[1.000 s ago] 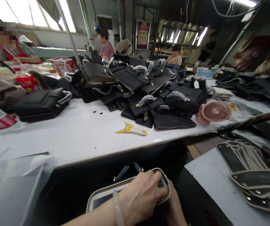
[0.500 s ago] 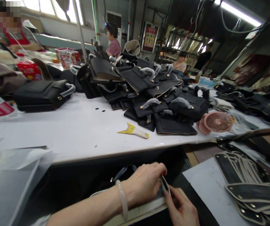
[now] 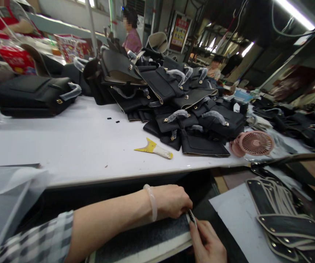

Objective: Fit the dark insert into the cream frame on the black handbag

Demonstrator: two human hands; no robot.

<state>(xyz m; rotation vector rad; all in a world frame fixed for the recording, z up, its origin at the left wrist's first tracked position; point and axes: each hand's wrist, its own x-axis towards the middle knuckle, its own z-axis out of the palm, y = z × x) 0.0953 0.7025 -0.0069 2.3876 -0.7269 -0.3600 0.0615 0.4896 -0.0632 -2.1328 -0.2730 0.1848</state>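
Note:
My left hand [image 3: 173, 201], below a pale bracelet, is closed on the far corner of a dark piece with light edges [image 3: 152, 243] near the bottom of the view. Beside it, the thumb and fingers of my right hand [image 3: 208, 241] pinch the same corner from the right. A narrow dark strip with a pale edge [image 3: 191, 217] shows between the two hands. My left forearm crosses over the piece and hides part of it.
Black bags [image 3: 157, 86] are heaped on the white table [image 3: 77, 149]. A yellow-and-white tool [image 3: 154, 148] and a pink fan [image 3: 256, 143] stand nearer. Black straps with studs [image 3: 291, 226] lie at right, plastic sheeting [image 3: 6, 204] at left. People sit further back.
The view has shifted a little. My left forearm and checked sleeve reach further into view, and more of the dark piece shows. Both hands remain at its corner.

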